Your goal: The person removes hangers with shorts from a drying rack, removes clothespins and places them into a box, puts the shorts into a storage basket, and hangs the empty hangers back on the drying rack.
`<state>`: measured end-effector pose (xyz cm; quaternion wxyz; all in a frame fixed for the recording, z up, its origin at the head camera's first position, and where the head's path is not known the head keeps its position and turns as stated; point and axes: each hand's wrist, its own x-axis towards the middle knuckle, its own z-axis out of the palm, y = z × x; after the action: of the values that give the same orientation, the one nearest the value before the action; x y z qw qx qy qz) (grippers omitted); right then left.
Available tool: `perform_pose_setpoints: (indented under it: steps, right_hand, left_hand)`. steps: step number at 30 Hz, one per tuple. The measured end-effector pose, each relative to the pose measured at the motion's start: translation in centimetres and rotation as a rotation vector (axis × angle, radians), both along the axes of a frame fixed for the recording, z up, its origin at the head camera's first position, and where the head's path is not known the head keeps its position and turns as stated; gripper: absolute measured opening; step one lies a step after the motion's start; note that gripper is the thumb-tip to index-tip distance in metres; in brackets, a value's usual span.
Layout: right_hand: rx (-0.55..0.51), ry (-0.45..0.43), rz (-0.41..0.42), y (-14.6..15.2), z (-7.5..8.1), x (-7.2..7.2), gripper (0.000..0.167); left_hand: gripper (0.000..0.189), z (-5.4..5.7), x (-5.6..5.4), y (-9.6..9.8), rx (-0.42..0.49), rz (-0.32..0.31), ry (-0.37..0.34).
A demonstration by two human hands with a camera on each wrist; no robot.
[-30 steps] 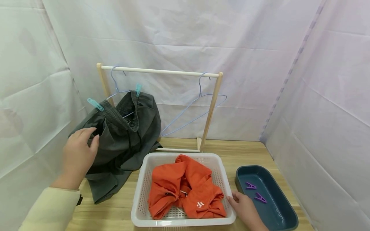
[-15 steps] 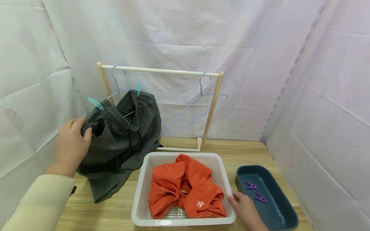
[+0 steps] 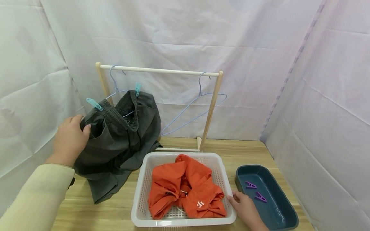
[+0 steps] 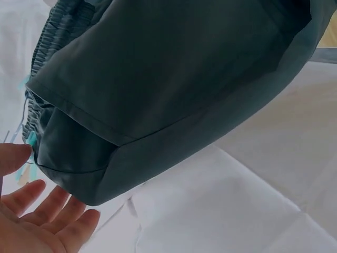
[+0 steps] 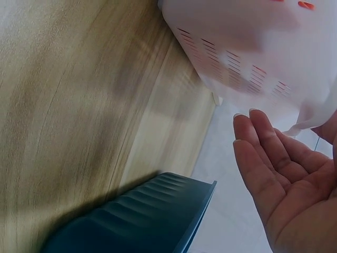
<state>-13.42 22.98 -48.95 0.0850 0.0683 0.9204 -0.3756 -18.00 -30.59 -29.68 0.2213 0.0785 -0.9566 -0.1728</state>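
Observation:
Dark grey pants (image 3: pixel 118 147) with an elastic waistband hang from a blue wire hanger (image 3: pixel 116 89) at the left, held by light-blue clothespins (image 3: pixel 94 104). My left hand (image 3: pixel 69 138) is at their left side. In the left wrist view its loosely spread fingers (image 4: pixel 71 211) meet the lower edge of the cloth, thumb apart from them. My right hand (image 3: pixel 245 207) holds the right rim of a white basket (image 3: pixel 182 222), thumb over the rim and fingers underneath. A bunched orange garment (image 3: pixel 188 183) with a white logo lies in the basket.
A wooden rack (image 3: pixel 159 70) stands behind, with a second blue hanger (image 3: pixel 200 93) near its right end. At the right, a dark teal tray (image 3: pixel 277 179) holds two purple clothespins (image 3: pixel 260 197). White curtains (image 3: pixel 185 32) enclose the wooden table (image 3: pixel 240 150).
My left hand has moved left and slightly up, from in front of the pants to their outer left edge. My right hand and the basket have stayed in place.

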Motion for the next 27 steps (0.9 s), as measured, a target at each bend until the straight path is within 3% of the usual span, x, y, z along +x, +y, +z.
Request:
perform_pose_setpoints:
  steps: [7, 11, 27]
  right_hand:
    - [-0.002, 0.002, -0.006, 0.0, -0.1, 0.0, 0.041]
    - [-0.007, 0.012, -0.001, -0.1, -0.1, 0.0, 0.041]
    - [-0.013, -0.014, -0.019, 0.1, -0.4, 0.0, 0.043]
  left_hand:
    - [0.05, 0.6, -0.8, -0.4, -0.01, -0.005, -0.131]
    - [0.05, 0.7, -1.1, -0.5, -0.005, 0.004, -0.17]
    - [0.034, -0.2, -1.9, -0.6, 0.089, 0.06, -0.129]
